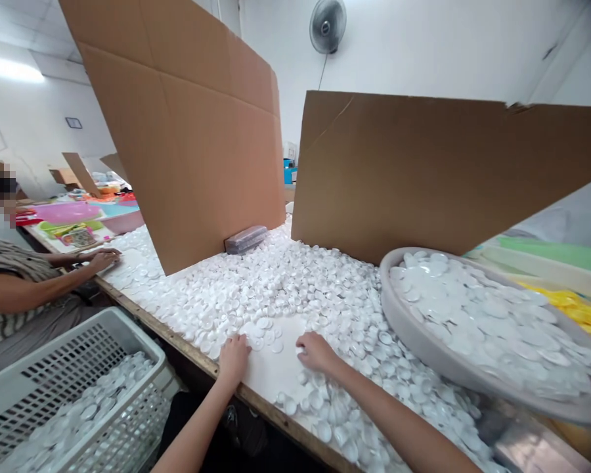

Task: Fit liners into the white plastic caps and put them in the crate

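A thick layer of small white plastic caps (285, 282) covers the table. My left hand (233, 358) rests near the table's front edge, fingers curled down onto caps at the rim of a small bare white patch (270, 374). My right hand (315, 350) sits on the other side of that patch, fingers bent and pinched on a white cap. Both forearms reach in from the bottom of the view.
A shallow grey basin (414, 335) of white discs is tilted at the right. A white slotted crate (73, 368) with caps stands lower left. Two upright cardboard sheets (197, 131) wall the pile. A seated person's hand (103, 257) rests on caps at left.
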The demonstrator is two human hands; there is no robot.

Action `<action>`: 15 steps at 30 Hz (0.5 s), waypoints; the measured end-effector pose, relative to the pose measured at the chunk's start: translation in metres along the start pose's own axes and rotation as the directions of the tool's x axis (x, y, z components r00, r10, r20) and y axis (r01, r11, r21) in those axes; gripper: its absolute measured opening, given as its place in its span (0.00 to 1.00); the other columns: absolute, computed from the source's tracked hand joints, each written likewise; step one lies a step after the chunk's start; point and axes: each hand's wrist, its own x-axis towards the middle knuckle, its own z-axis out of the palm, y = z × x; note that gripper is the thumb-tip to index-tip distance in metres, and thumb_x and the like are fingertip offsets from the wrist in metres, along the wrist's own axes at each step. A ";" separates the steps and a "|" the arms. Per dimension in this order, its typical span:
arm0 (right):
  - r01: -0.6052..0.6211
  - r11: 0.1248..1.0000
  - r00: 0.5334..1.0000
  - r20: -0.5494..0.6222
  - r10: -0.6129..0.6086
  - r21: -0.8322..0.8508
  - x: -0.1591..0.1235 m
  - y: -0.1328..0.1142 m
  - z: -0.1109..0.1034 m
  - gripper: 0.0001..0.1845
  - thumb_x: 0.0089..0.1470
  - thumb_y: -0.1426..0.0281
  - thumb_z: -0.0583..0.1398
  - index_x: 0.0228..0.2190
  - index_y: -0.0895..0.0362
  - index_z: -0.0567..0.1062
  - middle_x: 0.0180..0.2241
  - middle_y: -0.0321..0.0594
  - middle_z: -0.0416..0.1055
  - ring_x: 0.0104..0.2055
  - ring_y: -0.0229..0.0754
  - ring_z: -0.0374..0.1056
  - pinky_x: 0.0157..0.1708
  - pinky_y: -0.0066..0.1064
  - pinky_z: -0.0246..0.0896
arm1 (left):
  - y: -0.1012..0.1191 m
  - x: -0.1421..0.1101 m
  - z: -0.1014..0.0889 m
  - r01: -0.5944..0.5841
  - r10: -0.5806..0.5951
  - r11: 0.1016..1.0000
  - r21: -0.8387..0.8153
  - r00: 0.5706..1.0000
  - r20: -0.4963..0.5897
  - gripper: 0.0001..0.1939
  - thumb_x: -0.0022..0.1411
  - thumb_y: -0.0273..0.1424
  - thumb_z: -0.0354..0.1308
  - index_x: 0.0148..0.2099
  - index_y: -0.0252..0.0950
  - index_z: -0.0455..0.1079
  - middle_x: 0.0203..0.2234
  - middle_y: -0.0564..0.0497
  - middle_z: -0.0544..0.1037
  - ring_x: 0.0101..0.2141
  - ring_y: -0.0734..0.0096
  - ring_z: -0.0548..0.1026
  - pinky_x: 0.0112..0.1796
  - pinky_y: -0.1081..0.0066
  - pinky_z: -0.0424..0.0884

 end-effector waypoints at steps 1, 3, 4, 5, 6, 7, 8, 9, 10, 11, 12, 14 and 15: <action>0.025 0.999 0.999 0.021 -0.026 0.030 -0.003 -0.003 0.006 0.13 0.41 0.72 0.55 0.33 0.57 0.71 0.34 0.40 0.67 0.40 0.40 0.60 0.40 0.27 0.50 | 0.001 -0.001 -0.005 0.025 -0.024 1.000 0.020 1.000 -0.020 0.12 0.56 0.31 0.45 0.43 0.34 0.62 0.37 0.45 0.66 0.39 0.62 0.63 0.38 0.65 0.58; 0.024 0.995 0.999 0.028 -0.027 0.092 -0.008 -0.004 0.014 0.18 0.38 0.70 0.57 0.37 0.57 0.70 0.36 0.41 0.66 0.41 0.41 0.59 0.41 0.28 0.50 | 0.009 -0.004 -0.015 0.037 -0.036 0.999 0.007 0.997 -0.075 0.13 0.57 0.33 0.44 0.43 0.34 0.62 0.36 0.45 0.66 0.40 0.61 0.63 0.37 0.64 0.58; 0.016 0.991 0.999 0.029 -0.019 0.130 -0.009 -0.003 0.014 0.22 0.36 0.70 0.58 0.39 0.57 0.68 0.38 0.41 0.65 0.42 0.41 0.58 0.41 0.28 0.50 | 0.016 -0.007 -0.019 0.000 -0.003 0.999 -0.034 0.996 -0.086 0.14 0.58 0.35 0.44 0.44 0.35 0.61 0.36 0.45 0.66 0.39 0.61 0.63 0.38 0.65 0.58; 0.009 0.986 0.999 0.029 -0.014 0.168 -0.011 -0.001 0.012 0.26 0.35 0.70 0.59 0.41 0.57 0.67 0.40 0.42 0.64 0.43 0.42 0.58 0.42 0.28 0.51 | 0.026 -0.010 -0.022 -0.071 0.063 0.993 -0.098 0.995 -0.079 0.15 0.58 0.36 0.44 0.45 0.36 0.60 0.37 0.46 0.66 0.39 0.63 0.63 0.38 0.66 0.58; 0.007 0.979 1.000 0.024 -0.013 0.204 -0.011 0.002 0.009 0.28 0.34 0.71 0.59 0.43 0.58 0.66 0.41 0.43 0.64 0.44 0.42 0.58 0.42 0.28 0.51 | 0.036 -0.013 -0.023 -0.161 0.152 0.971 -0.174 0.986 -0.063 0.16 0.58 0.37 0.44 0.46 0.37 0.60 0.37 0.47 0.65 0.38 0.66 0.64 0.38 0.68 0.58; 0.012 0.971 1.000 0.012 -0.015 0.237 -0.012 0.005 0.005 0.27 0.36 0.72 0.58 0.43 0.59 0.66 0.41 0.44 0.64 0.43 0.41 0.59 0.42 0.28 0.52 | 0.048 -0.016 -0.023 -0.253 0.249 0.935 -0.248 0.967 -0.047 0.16 0.58 0.38 0.44 0.47 0.39 0.59 0.38 0.48 0.65 0.38 0.68 0.64 0.38 0.70 0.58; 0.013 0.963 1.000 -0.002 -0.013 0.270 -0.012 0.008 0.001 0.24 0.38 0.74 0.56 0.42 0.59 0.67 0.40 0.44 0.65 0.42 0.40 0.60 0.41 0.27 0.52 | 0.059 -0.019 -0.022 -0.330 0.336 0.893 -0.307 0.941 -0.037 0.17 0.57 0.38 0.45 0.48 0.40 0.58 0.39 0.49 0.65 0.38 0.70 0.64 0.38 0.72 0.58; -0.001 0.953 1.000 -0.009 0.004 0.304 -0.013 0.011 -0.003 0.20 0.40 0.76 0.54 0.40 0.60 0.68 0.38 0.44 0.67 0.40 0.39 0.62 0.40 0.27 0.53 | 0.070 -0.021 -0.019 -0.382 0.398 0.858 -0.343 0.917 -0.028 0.17 0.56 0.38 0.46 0.48 0.41 0.58 0.39 0.50 0.64 0.38 0.71 0.64 0.38 0.73 0.58; -0.038 0.938 0.999 -0.003 0.042 0.344 -0.013 0.013 -0.007 0.18 0.43 0.77 0.51 0.39 0.61 0.69 0.36 0.44 0.68 0.37 0.37 0.64 0.38 0.26 0.55 | 0.080 -0.022 -0.015 -0.408 0.431 0.841 -0.356 0.902 -0.016 0.17 0.56 0.38 0.47 0.48 0.42 0.58 0.39 0.51 0.64 0.39 0.71 0.64 0.38 0.73 0.58; -0.094 0.917 0.995 0.020 0.093 0.388 -0.012 0.015 -0.009 0.17 0.44 0.77 0.49 0.37 0.62 0.70 0.33 0.44 0.69 0.33 0.36 0.65 0.34 0.25 0.57 | 0.088 -0.022 -0.010 -0.413 0.441 0.839 -0.354 0.898 -0.001 0.16 0.55 0.38 0.48 0.47 0.42 0.59 0.38 0.51 0.64 0.39 0.70 0.64 0.38 0.73 0.58; -0.158 0.888 0.987 0.063 0.145 0.431 -0.012 0.017 -0.010 0.17 0.46 0.77 0.48 0.37 0.63 0.70 0.30 0.44 0.70 0.29 0.34 0.65 0.30 0.24 0.58 | 0.094 -0.022 -0.005 -0.403 0.435 0.846 -0.350 0.900 0.015 0.16 0.55 0.37 0.49 0.46 0.41 0.59 0.38 0.51 0.64 0.39 0.70 0.64 0.38 0.73 0.58; -0.262 0.832 0.964 0.172 0.203 0.489 -0.012 0.018 -0.008 0.15 0.46 0.75 0.48 0.34 0.63 0.71 0.24 0.42 0.70 0.21 0.33 0.64 0.23 0.22 0.57 | 0.102 -0.021 0.004 -0.369 0.412 0.856 -0.363 0.910 0.046 0.15 0.54 0.35 0.49 0.46 0.40 0.60 0.37 0.51 0.65 0.38 0.70 0.64 0.37 0.73 0.58; -0.290 0.812 0.954 0.214 0.207 0.506 -0.011 0.018 -0.006 0.14 0.46 0.74 0.49 0.32 0.63 0.71 0.21 0.40 0.70 0.18 0.32 0.63 0.20 0.21 0.56 | 0.103 -0.020 0.008 -0.352 0.401 0.856 -0.380 0.915 0.056 0.15 0.54 0.34 0.49 0.45 0.39 0.60 0.37 0.51 0.65 0.38 0.71 0.64 0.37 0.74 0.59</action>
